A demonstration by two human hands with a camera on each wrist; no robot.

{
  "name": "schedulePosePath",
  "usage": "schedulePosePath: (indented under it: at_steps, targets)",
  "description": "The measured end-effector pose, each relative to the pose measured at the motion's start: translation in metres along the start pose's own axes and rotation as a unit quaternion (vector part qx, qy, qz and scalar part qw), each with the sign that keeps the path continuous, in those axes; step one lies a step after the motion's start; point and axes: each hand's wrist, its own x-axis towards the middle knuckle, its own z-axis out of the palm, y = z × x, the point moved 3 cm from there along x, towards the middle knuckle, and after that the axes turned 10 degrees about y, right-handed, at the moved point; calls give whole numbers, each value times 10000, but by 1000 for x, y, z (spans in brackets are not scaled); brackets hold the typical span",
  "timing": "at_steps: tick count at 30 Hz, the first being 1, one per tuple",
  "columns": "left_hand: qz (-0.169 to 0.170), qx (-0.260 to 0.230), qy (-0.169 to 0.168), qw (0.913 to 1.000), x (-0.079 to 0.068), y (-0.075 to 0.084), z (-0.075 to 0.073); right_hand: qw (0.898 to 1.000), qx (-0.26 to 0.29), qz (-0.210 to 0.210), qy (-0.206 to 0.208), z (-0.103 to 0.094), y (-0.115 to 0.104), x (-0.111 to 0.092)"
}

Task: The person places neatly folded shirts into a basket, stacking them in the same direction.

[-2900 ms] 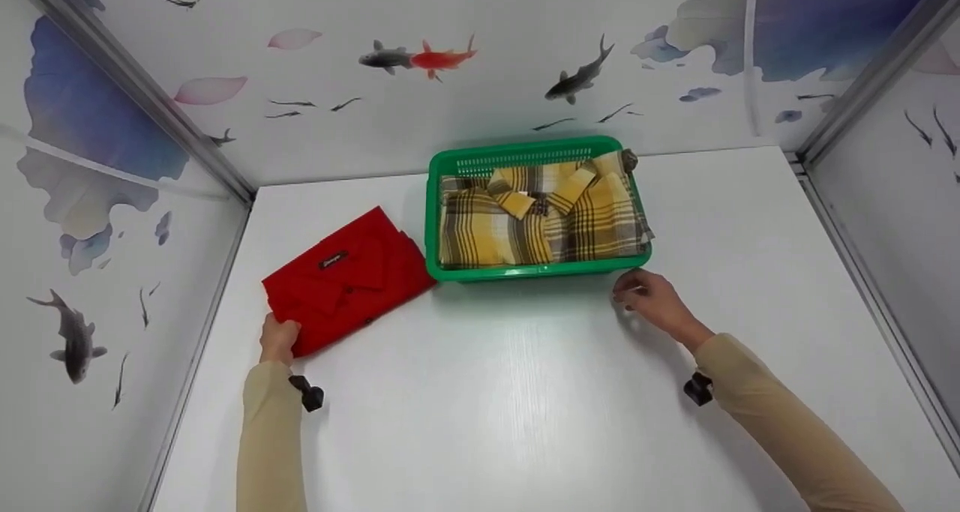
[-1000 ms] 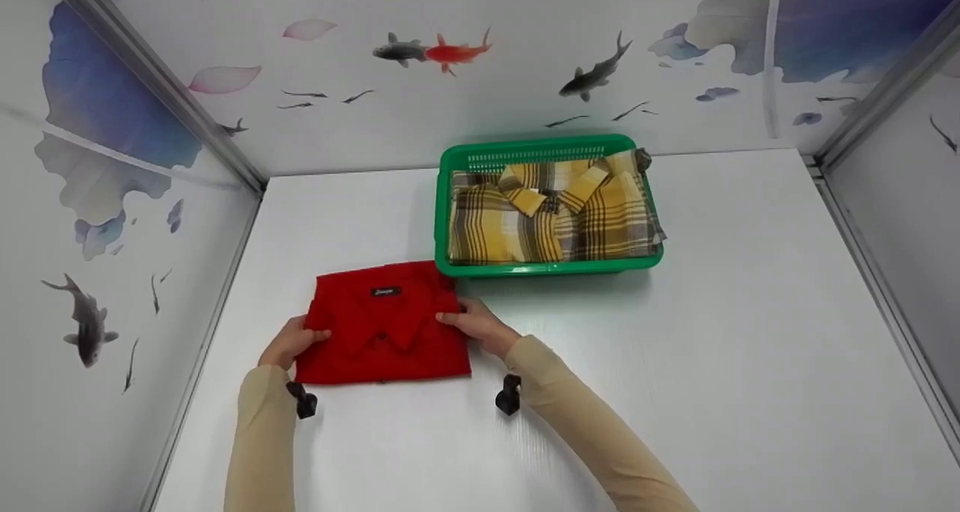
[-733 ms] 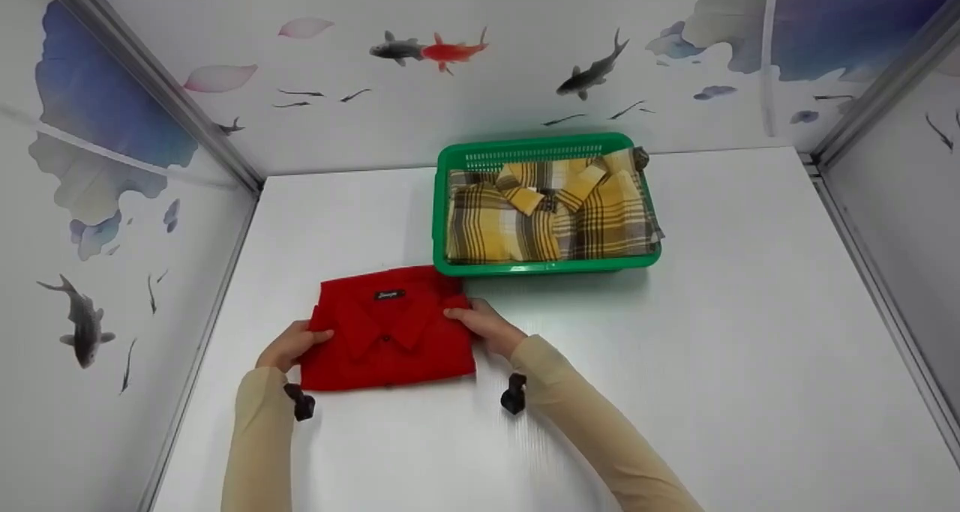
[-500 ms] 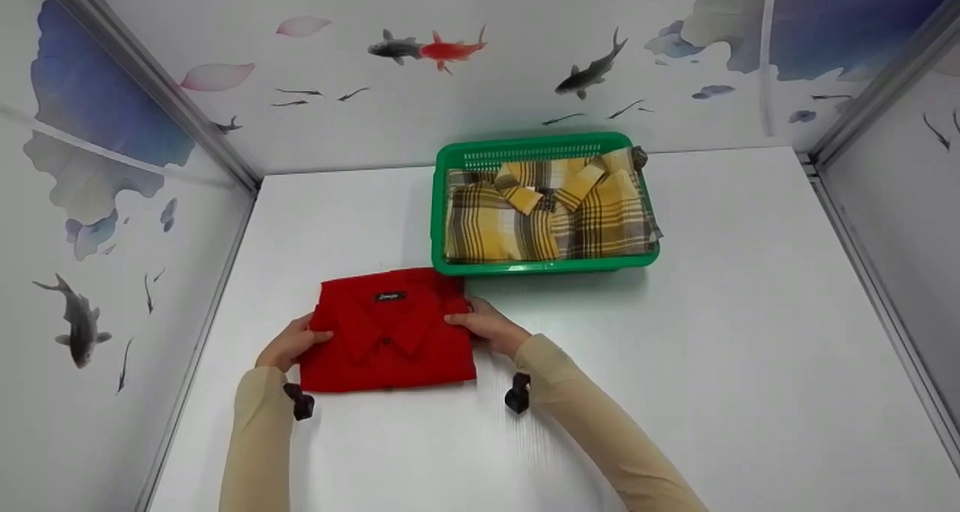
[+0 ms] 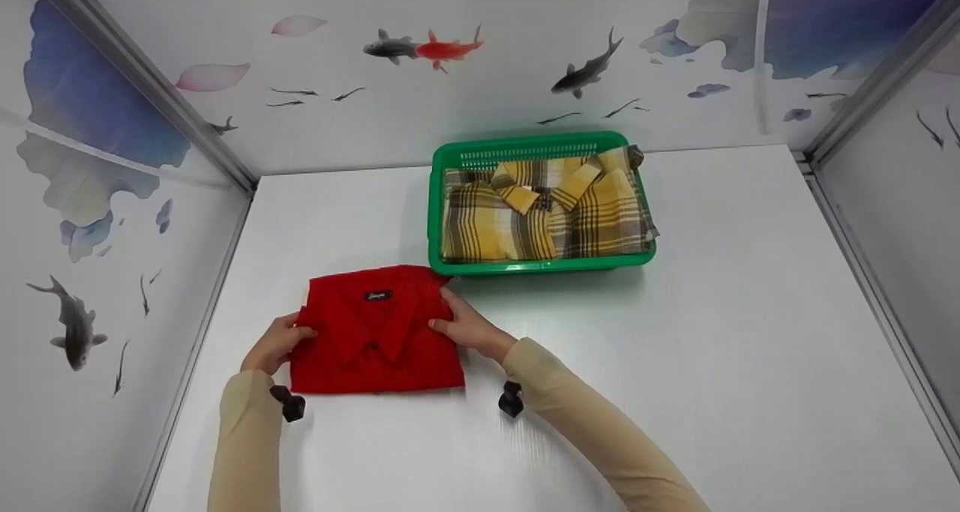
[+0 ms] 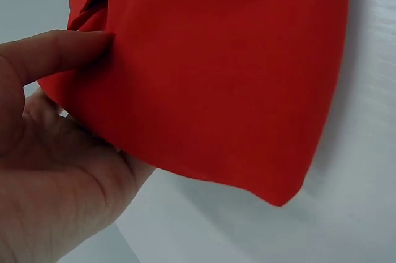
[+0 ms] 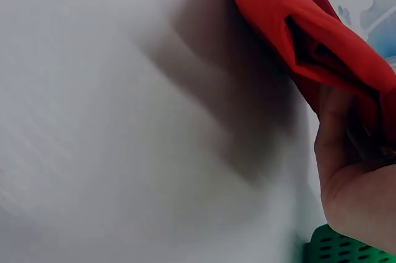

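A folded red shirt point(image 5: 375, 332) lies on the white table point(image 5: 675, 347), just in front of the left end of a green basket point(image 5: 540, 268) that holds a yellow plaid shirt point(image 5: 544, 212). The left hand point(image 5: 274, 343) pinches the shirt's left edge and the right hand point(image 5: 469, 330) grips its right edge. Only the left wrist view shows the thumb point(image 6: 59, 52) lying on top of the cloth with the fingers underneath. Only the right wrist view shows the folded layers raised off the table, casting a shadow, with the basket's rim at the frame's bottom.
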Motion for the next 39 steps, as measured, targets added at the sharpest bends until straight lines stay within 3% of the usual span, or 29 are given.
schedulePosePath:
  at_steps: [10, 19, 26, 35, 39]
  targets:
    - [348, -206, -246, 9989, -11, 6, -18, 9970, -171, -732, -186, 1, -25, -17]
    - [808, -48, -637, 9947, -23, 39, -14, 9947, -241, -973, -234, -30, -46, -34]
    - [1150, -234, -812, 9898, -28, 69, 4, 9943, -445, -960, -130, -69, -58, -42]
    - [1561, -391, -1130, 9805, -29, 107, 40, 9967, -706, -359, 187, -130, -56, -47]
    - [1714, -322, -1263, 9765, -30, 126, 59, 9972, -558, -349, 342, -159, -55, -50]
